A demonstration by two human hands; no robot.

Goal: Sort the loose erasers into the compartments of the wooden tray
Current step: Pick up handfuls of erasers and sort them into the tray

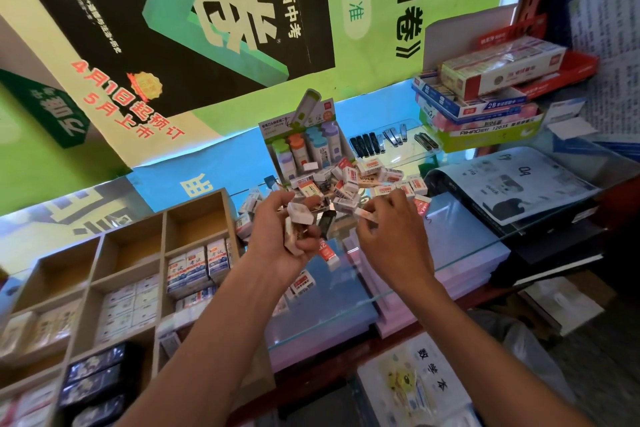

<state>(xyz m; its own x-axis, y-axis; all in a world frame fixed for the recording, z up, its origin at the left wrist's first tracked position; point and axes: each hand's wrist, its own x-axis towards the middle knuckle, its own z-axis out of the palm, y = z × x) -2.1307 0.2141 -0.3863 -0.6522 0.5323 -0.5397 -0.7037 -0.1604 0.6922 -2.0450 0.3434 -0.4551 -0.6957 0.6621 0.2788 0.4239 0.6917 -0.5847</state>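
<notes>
Two hands (287, 232), one wooden tray (100, 246), one pile of loose erasers (360, 180) too many to count

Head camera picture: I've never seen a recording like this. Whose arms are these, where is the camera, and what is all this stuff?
No machine here: a person wears a camera on the head, looking down at their own hands. The left hand grips a few small boxed erasers; the right hand pinches one eraser. Beyond them a pile of loose erasers lies on a glass counter. At left stands the wooden tray, some compartments already holding erasers, the far ones bare.
</notes>
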